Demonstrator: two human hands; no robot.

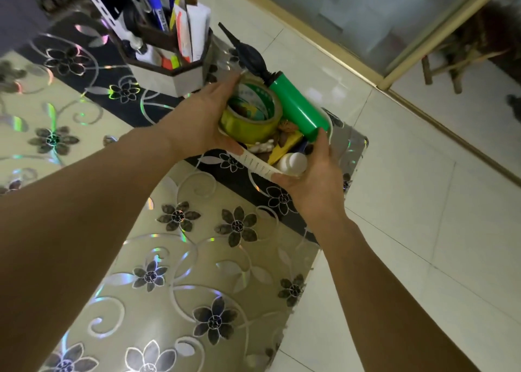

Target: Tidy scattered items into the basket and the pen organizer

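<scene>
A small white perforated basket (255,163) sits near the table's far right corner, gripped on both sides by my hands. My left hand (197,120) holds its left side, fingers against a yellow-green tape roll (251,112) lying inside. My right hand (313,179) holds the right front rim, thumb touching a green hand pump (298,108) with a black nozzle that lies across the top. A white bottle (293,163), yellow card and small bits also fill the basket. The pen organizer (169,47), octagonal and full of pens, markers and papers, stands just behind on the left.
The table (174,258) has a shiny flower-patterned cover, with its right edge close to the basket. White floor tiles (423,230) lie to the right. A glass partition with a gold frame (394,69) runs along the back right, with wooden stool legs behind it.
</scene>
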